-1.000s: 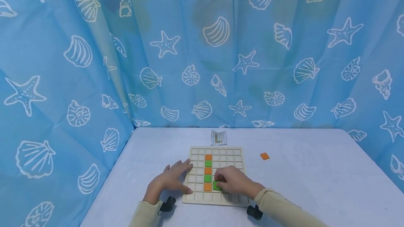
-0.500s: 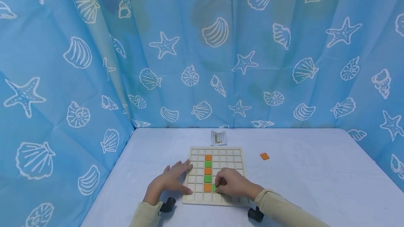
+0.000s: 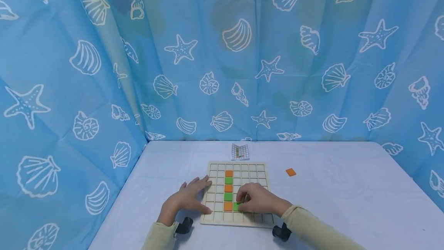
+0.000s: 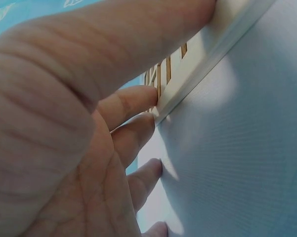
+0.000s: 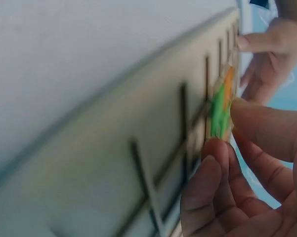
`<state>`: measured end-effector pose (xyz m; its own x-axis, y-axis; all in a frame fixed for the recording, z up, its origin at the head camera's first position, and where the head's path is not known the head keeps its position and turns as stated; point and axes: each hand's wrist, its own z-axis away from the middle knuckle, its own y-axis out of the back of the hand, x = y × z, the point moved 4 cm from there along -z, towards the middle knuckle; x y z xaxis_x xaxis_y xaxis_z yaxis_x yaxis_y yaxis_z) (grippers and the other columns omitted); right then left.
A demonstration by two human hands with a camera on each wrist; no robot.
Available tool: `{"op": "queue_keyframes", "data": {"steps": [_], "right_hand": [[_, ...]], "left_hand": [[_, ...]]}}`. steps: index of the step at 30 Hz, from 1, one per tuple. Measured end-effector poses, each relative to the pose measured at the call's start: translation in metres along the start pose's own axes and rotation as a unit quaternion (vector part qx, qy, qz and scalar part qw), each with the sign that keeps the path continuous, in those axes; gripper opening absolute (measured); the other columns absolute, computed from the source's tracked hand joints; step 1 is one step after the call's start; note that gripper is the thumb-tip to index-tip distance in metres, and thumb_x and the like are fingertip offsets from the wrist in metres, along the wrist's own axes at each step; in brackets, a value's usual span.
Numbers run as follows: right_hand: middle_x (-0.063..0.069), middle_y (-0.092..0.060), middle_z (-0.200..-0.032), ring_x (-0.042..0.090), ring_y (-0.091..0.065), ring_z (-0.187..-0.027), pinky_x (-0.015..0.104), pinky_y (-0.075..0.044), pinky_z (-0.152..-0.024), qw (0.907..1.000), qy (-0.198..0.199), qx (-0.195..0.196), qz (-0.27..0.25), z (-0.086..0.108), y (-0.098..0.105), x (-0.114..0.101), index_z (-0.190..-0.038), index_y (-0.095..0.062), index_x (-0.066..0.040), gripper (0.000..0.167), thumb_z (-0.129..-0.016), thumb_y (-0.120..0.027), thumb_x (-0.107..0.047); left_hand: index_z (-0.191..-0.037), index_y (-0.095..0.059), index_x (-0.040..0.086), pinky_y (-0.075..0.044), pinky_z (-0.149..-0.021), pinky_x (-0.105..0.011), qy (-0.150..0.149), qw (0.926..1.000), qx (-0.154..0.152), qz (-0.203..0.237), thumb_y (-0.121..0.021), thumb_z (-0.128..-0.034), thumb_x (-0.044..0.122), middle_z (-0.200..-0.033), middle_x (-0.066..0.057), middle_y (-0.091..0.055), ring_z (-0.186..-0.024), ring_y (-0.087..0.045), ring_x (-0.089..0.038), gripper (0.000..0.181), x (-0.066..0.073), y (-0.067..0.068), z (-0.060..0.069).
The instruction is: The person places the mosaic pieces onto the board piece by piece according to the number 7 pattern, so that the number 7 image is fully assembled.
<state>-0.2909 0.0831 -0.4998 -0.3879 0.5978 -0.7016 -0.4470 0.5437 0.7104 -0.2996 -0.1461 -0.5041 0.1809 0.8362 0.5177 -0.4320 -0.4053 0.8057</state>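
Observation:
A pale wooden grid board (image 3: 213, 219) lies on the table, with a column of alternating orange and green square tiles in it. My right hand (image 3: 259, 200) pinches a green tile (image 3: 236, 206) at the cell to the right of the lowest orange tile (image 3: 227, 206). Up close in the right wrist view, thumb and fingertips meet at that green tile (image 5: 218, 111); whether it sits fully flat cannot be told. My left hand (image 3: 187, 197) spreads along the board's left side, thumb and a finger on its edge (image 4: 188, 81), other fingertips down by the tablecloth.
A loose orange tile (image 3: 290, 172) lies on the white tablecloth right of the board. Behind the board stands a small folded card (image 3: 240, 152) printed with a coloured grid. A blue shell-patterned curtain (image 3: 222, 68) hangs around the table.
The green tile under my right hand has shifted slightly left and down into line with the lowest orange tile. My left hand stays in place.

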Motion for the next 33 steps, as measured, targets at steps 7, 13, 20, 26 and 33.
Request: {"op": "queue_keyframes", "data": {"steps": [7,13,20,26,33], "right_hand": [[0.003,-0.069,-0.096,0.013,-0.062,-0.080,0.025,-0.054,-0.069,0.9986,-0.002,0.045,-0.027,0.000,0.041,0.016,-0.101,-0.071,-0.010,0.017,-0.085,-0.076,-0.013],[0.006,-0.068,-0.095,0.015,-0.061,-0.079,0.028,-0.052,-0.068,0.9919,-0.056,0.111,-0.028,0.007,0.081,0.057,-0.102,-0.071,-0.006,0.019,-0.085,-0.076,-0.011],[0.008,-0.069,-0.101,0.020,-0.061,-0.089,0.031,-0.055,-0.073,0.9778,-0.135,0.160,0.001,0.021,0.111,0.112,-0.107,-0.072,-0.007,0.023,-0.085,-0.076,-0.014],[0.015,-0.068,-0.114,0.028,-0.061,-0.100,0.037,-0.057,-0.076,0.9722,-0.164,0.167,-0.008,0.034,0.120,0.136,-0.112,-0.071,-0.005,0.032,-0.083,-0.077,-0.014],[0.020,-0.064,-0.122,0.036,-0.058,-0.111,0.055,-0.050,-0.098,0.9763,-0.166,0.138,0.008,0.034,0.119,0.143,-0.118,-0.068,-0.002,0.041,-0.079,-0.079,-0.009]], "left_hand": [[-0.151,-0.041,0.016,-0.004,-0.119,-0.069,0.006,1.0000,-0.002,0.001,-0.088,-0.0713,0.038,-0.164,-0.005,-0.026,-0.153,-0.015,-0.036,0.096,-0.002,0.001,-0.001],[-0.151,-0.041,0.015,-0.005,-0.119,-0.070,0.002,1.0000,-0.002,-0.002,-0.088,-0.0712,0.038,-0.164,-0.005,-0.027,-0.153,-0.015,-0.037,0.095,-0.003,0.000,-0.002],[-0.151,-0.041,0.015,-0.004,-0.119,-0.069,0.003,1.0000,-0.005,0.001,-0.088,-0.0713,0.038,-0.164,-0.006,-0.026,-0.153,-0.015,-0.036,0.095,-0.004,-0.001,-0.003],[-0.151,-0.041,0.016,-0.004,-0.119,-0.069,0.003,1.0000,-0.004,0.001,-0.088,-0.0709,0.039,-0.164,-0.005,-0.027,-0.153,-0.015,-0.036,0.095,-0.005,-0.002,-0.004],[-0.151,-0.041,0.016,-0.005,-0.119,-0.070,0.000,1.0000,-0.003,-0.002,-0.088,-0.0712,0.039,-0.164,-0.006,-0.027,-0.153,-0.015,-0.037,0.096,-0.006,-0.002,-0.004]]}}
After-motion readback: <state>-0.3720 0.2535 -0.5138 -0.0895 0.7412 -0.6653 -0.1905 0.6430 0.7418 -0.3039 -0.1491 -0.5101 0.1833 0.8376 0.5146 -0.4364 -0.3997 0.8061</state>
